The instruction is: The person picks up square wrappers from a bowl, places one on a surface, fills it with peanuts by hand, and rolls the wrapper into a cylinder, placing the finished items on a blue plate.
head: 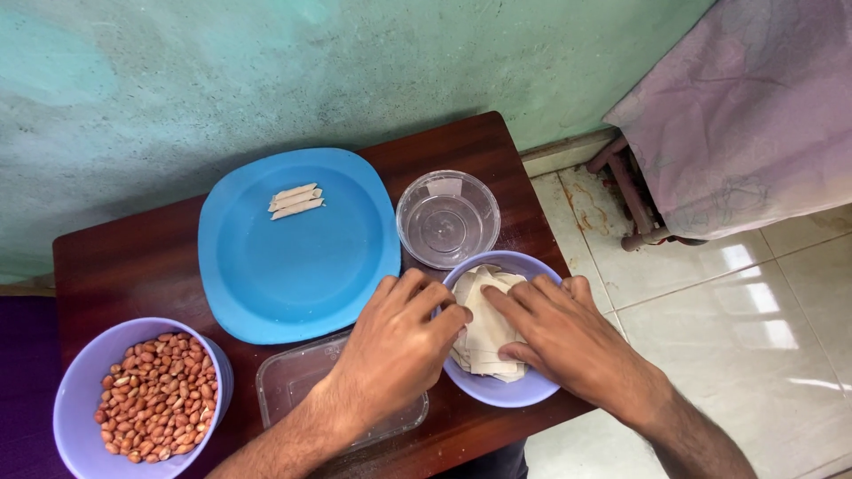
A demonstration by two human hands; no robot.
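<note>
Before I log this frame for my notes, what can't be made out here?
Head view only:
- Sheet stack in the lavender bowl: both hands cover much of it; count unclear.
- Left hand and right hand: whether the fingertips pinch a sheet is hidden.
- Clear rectangular container: the left forearm hides part of it.
- Peanut bowl: cut off by the bottom edge.
- Three pieces on the blue plate: too small to identify.

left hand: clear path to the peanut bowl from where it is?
Probably yes. The left hand rests at the bowl of dough sheets; the peanut bowl sits uncovered at the table's left, only a low clear tray between.
</note>
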